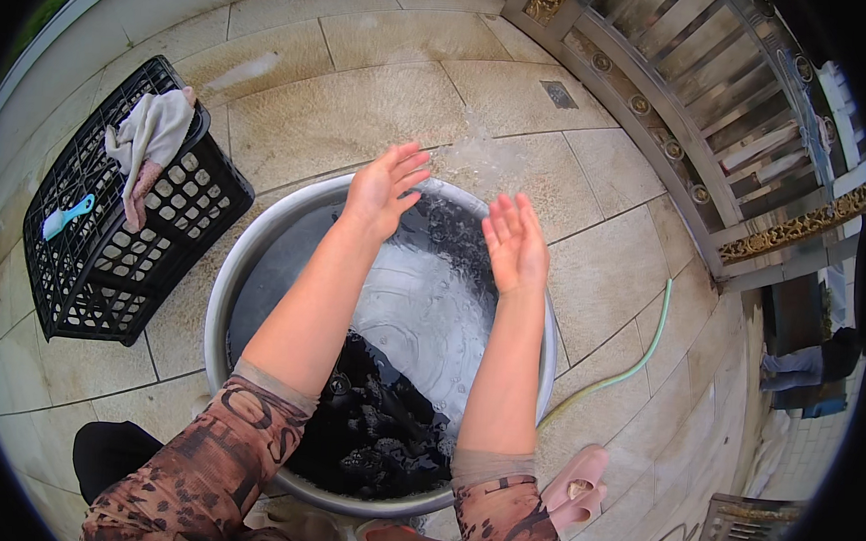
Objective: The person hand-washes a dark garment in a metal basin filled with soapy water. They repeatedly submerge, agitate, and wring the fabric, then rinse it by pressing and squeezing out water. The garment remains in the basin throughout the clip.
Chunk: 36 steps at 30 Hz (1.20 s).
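Observation:
A wide, round metal basin (216, 310) stands on the paving before me, holding dark, rippling water (416, 321). Black wet fabric (366, 429) lies bunched in its near part, partly above the surface. My left hand (386, 191) is over the far rim, palm turned inward, fingers spread and empty. To its right, my right hand (515, 249) is raised over the far right rim, also empty, with slightly parted fingers. The two hands are apart. Just beyond the rim, between and past the fingertips, a splash of clear water (487, 152) shows against the tiles.
Left of the basin sits a black plastic basket (176, 257) bearing a pale cloth (154, 127) and a blue-handled brush (68, 216). A green hose (637, 366) and pink slippers (576, 484) lie at right. A metal gate (677, 99) borders the paving; a person (802, 367) is farther right.

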{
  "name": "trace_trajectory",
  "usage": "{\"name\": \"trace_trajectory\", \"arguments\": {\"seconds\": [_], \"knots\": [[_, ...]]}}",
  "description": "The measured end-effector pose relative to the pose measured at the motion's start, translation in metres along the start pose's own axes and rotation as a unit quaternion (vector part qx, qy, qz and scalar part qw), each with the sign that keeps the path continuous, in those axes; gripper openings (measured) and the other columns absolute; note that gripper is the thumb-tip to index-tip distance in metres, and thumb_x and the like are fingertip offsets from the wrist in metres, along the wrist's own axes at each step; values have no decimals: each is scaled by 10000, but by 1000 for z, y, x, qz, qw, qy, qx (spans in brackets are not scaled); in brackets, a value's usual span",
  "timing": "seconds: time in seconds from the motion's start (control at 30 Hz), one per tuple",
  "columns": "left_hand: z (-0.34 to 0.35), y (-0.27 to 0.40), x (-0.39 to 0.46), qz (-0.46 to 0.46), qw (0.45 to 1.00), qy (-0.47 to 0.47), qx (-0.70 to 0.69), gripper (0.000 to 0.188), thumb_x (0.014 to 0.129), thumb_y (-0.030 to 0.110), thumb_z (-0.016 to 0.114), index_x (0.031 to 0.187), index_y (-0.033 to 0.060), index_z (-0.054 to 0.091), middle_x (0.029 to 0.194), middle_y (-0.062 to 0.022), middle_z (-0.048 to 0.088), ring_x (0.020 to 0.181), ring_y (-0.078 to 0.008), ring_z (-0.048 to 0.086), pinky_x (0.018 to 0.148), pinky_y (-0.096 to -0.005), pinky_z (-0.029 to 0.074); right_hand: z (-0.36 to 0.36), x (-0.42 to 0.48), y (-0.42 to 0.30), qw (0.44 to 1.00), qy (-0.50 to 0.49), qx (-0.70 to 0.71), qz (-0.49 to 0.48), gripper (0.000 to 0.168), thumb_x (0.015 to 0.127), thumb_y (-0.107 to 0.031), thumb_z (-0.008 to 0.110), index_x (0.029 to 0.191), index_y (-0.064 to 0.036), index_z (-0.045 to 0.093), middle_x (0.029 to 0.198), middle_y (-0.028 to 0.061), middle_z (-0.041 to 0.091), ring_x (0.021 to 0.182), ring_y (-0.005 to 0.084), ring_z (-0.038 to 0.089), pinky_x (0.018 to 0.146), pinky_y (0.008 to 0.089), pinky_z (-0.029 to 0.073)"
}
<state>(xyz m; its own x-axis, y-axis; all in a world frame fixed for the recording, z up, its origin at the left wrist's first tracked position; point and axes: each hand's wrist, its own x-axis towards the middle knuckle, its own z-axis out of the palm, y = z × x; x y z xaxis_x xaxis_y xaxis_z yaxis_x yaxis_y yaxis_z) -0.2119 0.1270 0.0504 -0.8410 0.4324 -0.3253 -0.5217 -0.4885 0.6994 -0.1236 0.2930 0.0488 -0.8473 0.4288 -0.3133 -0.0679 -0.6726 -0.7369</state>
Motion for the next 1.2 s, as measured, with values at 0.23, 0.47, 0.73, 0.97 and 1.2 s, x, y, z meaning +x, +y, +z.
{"name": "trace_trajectory", "arguments": {"seconds": [0.23,0.47,0.73,0.97,1.2], "knots": [[-61,-21,-111,-38,991,100,85,278,858,263,378,957,49,525,857,-54,571,746,-140,520,659,-279,419,-55,-117,96,829,-120,-534,112,528,760,-352,557,1185,-70,418,1117,107,497,1036,224,454,867,381,348],[-96,-87,-207,-263,928,130,230,186,807,205,456,860,36,512,758,-56,545,547,-140,504,485,-283,413,-70,-180,147,571,-109,-797,167,643,693,-427,580,1222,-142,352,1143,171,465,1061,342,431,875,396,361],[-134,-182,-201,-286,944,164,-31,436,817,404,481,1051,38,439,864,-80,502,719,-216,496,624,-363,409,-64,-198,150,931,35,-354,85,228,798,-147,540,962,7,501,843,86,558,722,147,515,654,282,433],[-165,-172,-173,-117,986,26,-113,337,805,374,459,820,46,537,746,-81,536,636,-217,511,564,-342,423,52,-262,138,733,-21,-668,-125,493,711,-521,510,579,-48,546,528,163,526,551,336,537,503,380,423],[-25,-104,-223,-221,931,292,-8,457,825,350,478,997,-73,480,1038,-159,497,870,-223,488,726,-337,402,1,-200,122,804,142,-558,-145,453,784,-393,458,616,10,580,543,201,520,493,338,505,474,401,372]]}}
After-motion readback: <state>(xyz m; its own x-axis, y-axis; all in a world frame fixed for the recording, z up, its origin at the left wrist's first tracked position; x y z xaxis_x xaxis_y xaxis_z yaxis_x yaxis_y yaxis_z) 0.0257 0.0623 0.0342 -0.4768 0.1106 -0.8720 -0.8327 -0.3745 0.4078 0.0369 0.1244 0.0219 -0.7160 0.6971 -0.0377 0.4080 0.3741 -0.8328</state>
